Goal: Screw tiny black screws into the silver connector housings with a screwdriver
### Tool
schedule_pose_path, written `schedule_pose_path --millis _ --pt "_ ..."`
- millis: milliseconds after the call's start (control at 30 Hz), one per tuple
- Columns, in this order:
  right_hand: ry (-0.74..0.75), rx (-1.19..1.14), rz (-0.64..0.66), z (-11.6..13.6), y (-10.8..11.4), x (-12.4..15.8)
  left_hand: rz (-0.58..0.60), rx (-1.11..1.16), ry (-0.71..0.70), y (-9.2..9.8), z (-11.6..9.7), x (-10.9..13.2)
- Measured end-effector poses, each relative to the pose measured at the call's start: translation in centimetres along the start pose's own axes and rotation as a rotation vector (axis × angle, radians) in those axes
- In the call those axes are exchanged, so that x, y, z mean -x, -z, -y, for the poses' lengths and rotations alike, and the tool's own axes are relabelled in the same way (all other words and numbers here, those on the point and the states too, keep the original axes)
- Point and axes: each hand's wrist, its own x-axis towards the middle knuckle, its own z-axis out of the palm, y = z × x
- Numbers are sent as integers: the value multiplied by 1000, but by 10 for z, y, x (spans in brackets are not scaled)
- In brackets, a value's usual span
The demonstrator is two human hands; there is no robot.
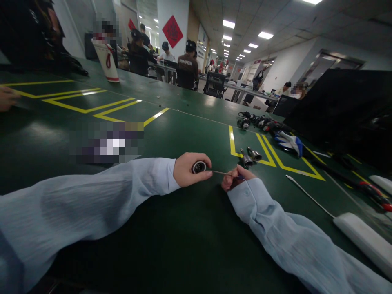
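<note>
Left hand (190,170): curled around a round metal connector (199,167), held over the green tabletop (183,232).
Right hand (232,179): closed on a thin screwdriver (221,172); tip contact cannot be told.
Shaft (218,172): best kept straight, the connector braced.
</note>
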Motion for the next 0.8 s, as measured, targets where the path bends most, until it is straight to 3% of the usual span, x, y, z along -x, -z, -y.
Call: schedule_pose_path --millis 200,367,467,633,800 --pt "22 -87 -23 2 1 0 0 -19 20 -1 5 0" --pt "41 -159 -51 0 1 -2 -37 -254 -41 0 26 -14" --pt "85 -127 -106 -4 0 -4 -15 -406 -79 4 47 -32" --pt "211 78 -181 -8 -2 -4 -24 -680 101 3 82 -72" --pt "209 135 -221 -5 -3 -3 99 -688 208 -12 102 -114"
